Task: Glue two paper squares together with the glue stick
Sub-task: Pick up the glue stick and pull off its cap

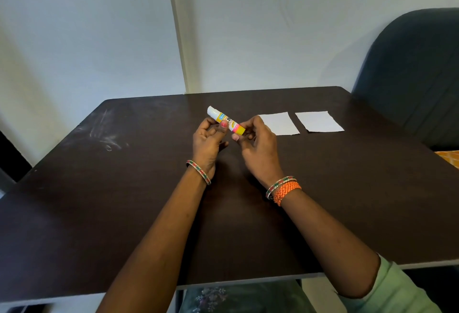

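Observation:
A glue stick (224, 120) with a white cap and a yellow and pink label is held tilted above the middle of the dark table (124, 200). My left hand (208, 142) grips its middle, thumb on the label. My right hand (258, 143) pinches its pink lower end. The white cap is on and points up and to the left. Two white paper squares lie flat side by side on the table to the right of my hands: the nearer one (282, 123) just behind my right hand, the other (319, 121) further right. They do not touch.
A dark upholstered chair (412, 69) stands at the table's far right corner. A white wall runs behind the table. Pale scuff marks (106, 133) show on the left half of the tabletop. An orange cloth (449, 157) peeks in at the right edge.

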